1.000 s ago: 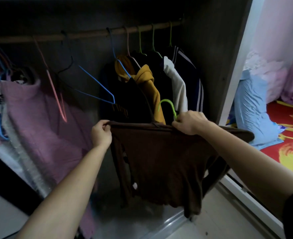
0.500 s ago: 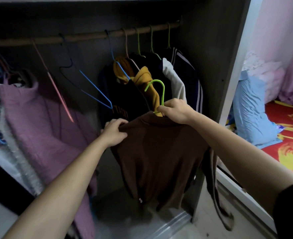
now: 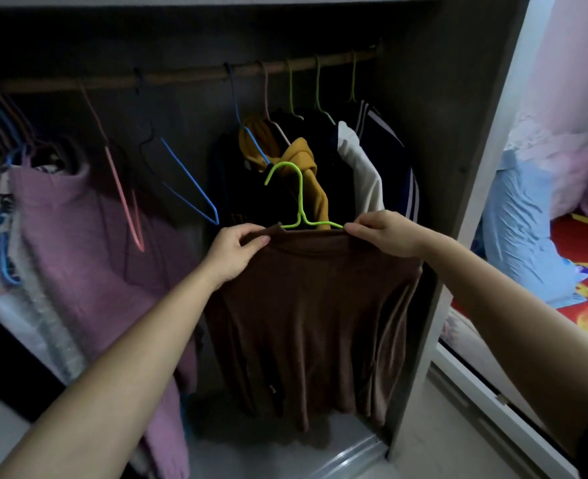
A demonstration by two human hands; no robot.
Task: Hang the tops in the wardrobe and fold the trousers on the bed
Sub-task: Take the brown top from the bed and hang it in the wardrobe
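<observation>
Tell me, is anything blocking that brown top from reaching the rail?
Nothing solid. The brown top sits on the green hanger, held by both hands below the rail. Hung clothes crowd the space directly behind; an open stretch of rail lies left, between two empty hangers.

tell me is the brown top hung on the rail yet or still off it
Off it. The green hanger's hook sits free below the rail, while the left hand and right hand pinch the brown top's shoulders.
</observation>
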